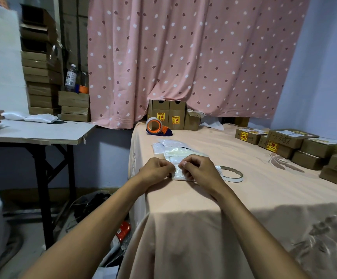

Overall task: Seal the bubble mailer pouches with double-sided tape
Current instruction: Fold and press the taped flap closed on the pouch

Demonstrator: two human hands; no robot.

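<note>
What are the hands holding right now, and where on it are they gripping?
The left hand and right hand both pinch one white bubble mailer pouch, fingertips nearly meeting; the exact spot is hidden.

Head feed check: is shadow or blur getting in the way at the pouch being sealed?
Head view: the bubble mailer pouch between the left hand and right hand is evenly lit and fairly sharp; head view, the near tablecloth lies in shadow, short of the hands; head view, the left edge is blurred and the wide lens bows the frame's sides.
</note>
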